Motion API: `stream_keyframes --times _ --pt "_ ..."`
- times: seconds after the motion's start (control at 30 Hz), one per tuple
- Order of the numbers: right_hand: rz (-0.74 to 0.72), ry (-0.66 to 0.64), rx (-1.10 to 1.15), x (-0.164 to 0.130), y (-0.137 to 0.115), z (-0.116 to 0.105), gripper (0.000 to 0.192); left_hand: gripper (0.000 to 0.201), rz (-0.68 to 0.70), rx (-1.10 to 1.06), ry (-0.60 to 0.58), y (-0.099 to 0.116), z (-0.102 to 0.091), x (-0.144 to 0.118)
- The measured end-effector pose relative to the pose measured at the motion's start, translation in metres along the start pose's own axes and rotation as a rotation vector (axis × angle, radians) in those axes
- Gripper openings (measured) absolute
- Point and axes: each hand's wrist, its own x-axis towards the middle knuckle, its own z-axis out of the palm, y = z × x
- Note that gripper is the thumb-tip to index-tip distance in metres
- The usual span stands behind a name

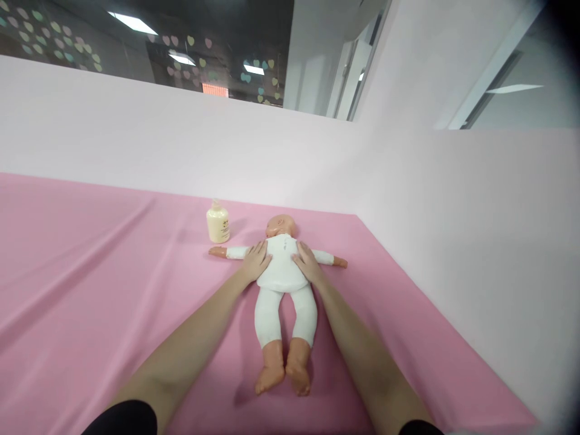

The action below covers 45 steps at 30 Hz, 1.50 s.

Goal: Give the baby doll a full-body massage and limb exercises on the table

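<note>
A baby doll (281, 272) in white clothes lies stretched out on a pink sheet (136, 290), its arms spread and its feet toward me. Its head is turned to one side. My left hand (257, 262) rests flat against the left side of the doll's chest, near the shoulder, with fingers extended. On the opposite side of the chest, my right hand (308, 263) lies in the same way, its thumb pointing inward. Both hands touch the white top and grip nothing. Beyond the doll's left-hand arm stands a cream pump bottle (218, 225).
A white wall (181, 139) runs behind the pink surface, and another wall (489, 241) closes the right side. Above are dark windows (226, 36) with heart stickers and reflected ceiling lights. Folds crease the sheet on the left.
</note>
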Motion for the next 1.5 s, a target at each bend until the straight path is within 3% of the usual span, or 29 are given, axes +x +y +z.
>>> stream_keyframes --times 0.27,0.47,0.63,0.9,1.13,1.33,1.5 --pt "-0.161 -0.180 -0.091 -0.010 -0.048 -0.004 0.064 0.054 0.283 -0.153 -0.086 0.013 -0.003 -0.003" --pt "-0.225 -0.216 -0.139 -0.016 -0.068 0.002 0.069 0.055 0.273 -0.223 -0.088 0.011 0.001 -0.003" --pt "-0.105 -0.176 -0.078 -0.010 -0.056 0.001 0.059 0.053 0.201 -0.259 -0.058 0.005 0.011 0.002" --pt "0.181 -0.030 -0.098 -0.002 -0.008 0.000 0.060 0.055 0.008 -0.179 0.098 -0.006 0.018 0.004" --pt "0.220 0.068 -0.322 -0.004 0.021 -0.007 0.053 0.051 -0.171 0.010 0.148 -0.009 0.008 0.002" --pt "0.302 0.140 -0.374 -0.004 0.027 -0.013 0.052 0.047 -0.219 0.093 0.160 -0.016 0.000 -0.001" --pt "0.289 0.065 -0.244 0.000 0.011 -0.011 0.051 0.050 -0.200 0.054 0.117 -0.012 0.000 -0.001"
